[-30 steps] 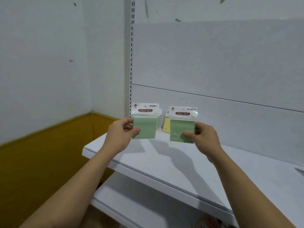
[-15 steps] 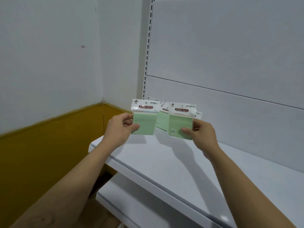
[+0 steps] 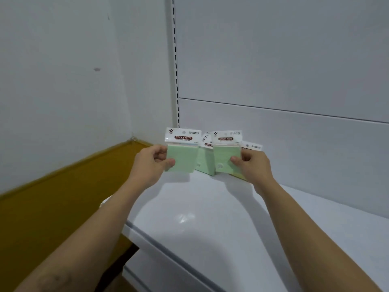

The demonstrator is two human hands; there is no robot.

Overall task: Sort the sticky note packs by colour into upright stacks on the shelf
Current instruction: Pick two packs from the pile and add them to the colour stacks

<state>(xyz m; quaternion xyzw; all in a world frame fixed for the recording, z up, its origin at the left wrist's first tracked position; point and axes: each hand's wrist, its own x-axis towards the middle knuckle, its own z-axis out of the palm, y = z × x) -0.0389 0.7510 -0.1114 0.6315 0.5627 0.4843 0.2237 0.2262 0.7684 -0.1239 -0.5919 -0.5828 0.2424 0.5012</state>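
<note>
Green packs (image 3: 182, 158) (image 3: 226, 158) stand upright, headers topmost, pinched in both hands (image 3: 150, 163) (image 3: 253, 164).

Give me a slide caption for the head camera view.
Left hand and right hand each hold a green sticky note pack above the white shelf.

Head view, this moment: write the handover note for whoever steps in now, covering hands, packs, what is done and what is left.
Left hand: pinching a green pack, upright, above the shelf.
Right hand: pinching a second green pack, also upright.
On the shelf: a third green pack stands at the back wall between the two held ones. A yellow pack sits behind the right hand, mostly hidden.
Done: green stack started.
Left: add both held packs to the green stack; deal with the yellow one separately.
</note>
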